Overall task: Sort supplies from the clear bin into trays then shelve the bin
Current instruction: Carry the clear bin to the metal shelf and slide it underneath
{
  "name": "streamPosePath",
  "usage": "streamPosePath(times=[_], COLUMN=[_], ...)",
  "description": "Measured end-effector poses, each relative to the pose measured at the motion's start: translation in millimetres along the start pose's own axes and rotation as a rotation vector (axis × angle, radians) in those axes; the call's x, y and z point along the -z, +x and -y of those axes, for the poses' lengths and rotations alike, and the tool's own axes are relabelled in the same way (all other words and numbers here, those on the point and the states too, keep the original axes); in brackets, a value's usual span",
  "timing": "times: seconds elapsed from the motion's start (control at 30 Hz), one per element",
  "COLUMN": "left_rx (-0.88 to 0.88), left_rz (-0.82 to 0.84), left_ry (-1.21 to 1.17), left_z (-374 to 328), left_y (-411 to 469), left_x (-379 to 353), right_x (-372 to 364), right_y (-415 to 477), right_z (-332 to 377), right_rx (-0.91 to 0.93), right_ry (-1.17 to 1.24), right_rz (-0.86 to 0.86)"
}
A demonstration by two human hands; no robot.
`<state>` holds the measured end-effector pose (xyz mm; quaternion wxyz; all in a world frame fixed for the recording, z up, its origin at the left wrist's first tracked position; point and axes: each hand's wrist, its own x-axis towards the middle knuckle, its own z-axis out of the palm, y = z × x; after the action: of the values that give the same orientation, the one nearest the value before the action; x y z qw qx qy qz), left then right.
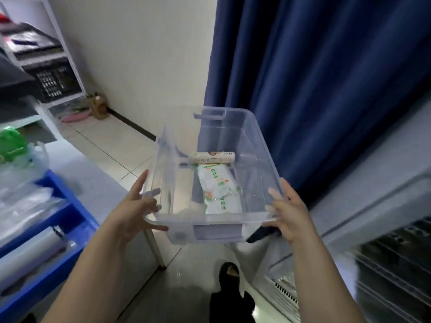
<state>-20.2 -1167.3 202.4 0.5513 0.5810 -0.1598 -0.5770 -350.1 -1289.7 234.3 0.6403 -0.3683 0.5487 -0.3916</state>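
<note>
I hold the clear bin (258, 145) in the air at the middle of the view, above the floor. My left hand (137, 206) grips its near left corner, with the thumb under the rim and the fingers spread along the wall. At the near right corner, my right hand (289, 210) is closed over the rim. Inside the bin lie a white packet with green and orange print (219, 190) and a white roll (212, 157) across its far end. A blue tray (70, 206) with clear plastic-wrapped rolls sits on the table at the left.
A white shelf unit (70, 57) with a black crate (54, 82) stands at the far left. Blue curtains (326, 89) hang behind the bin. A white wire rack (384, 264) is at the lower right. A green bag (11, 143) lies on the table. My black shoe (229, 276) is below on the floor.
</note>
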Motion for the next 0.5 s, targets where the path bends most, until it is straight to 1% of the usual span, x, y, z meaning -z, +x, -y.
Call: streamPosePath(times=[0.2, 0.3, 0.4, 0.5], left_rx=[-0.122, -0.163, -0.201, -0.243], left_rz=[-0.230, -0.343, -0.473, -0.577], left_ry=[-0.085, -0.169, -0.187, -0.244], left_z=[-68, -100, -124, -144], left_y=[109, 150, 184, 222], left_x=[-3, -3, 5, 32], right_x=[-95, -146, -199, -266], right_y=[173, 245, 308, 364], right_z=[69, 100, 118, 124], right_rx=[0.025, 0.002, -0.038, -0.052], right_ry=[-0.107, -0.131, -0.156, -0.196], right_rz=[0.198, 0.344, 0.452, 0.564])
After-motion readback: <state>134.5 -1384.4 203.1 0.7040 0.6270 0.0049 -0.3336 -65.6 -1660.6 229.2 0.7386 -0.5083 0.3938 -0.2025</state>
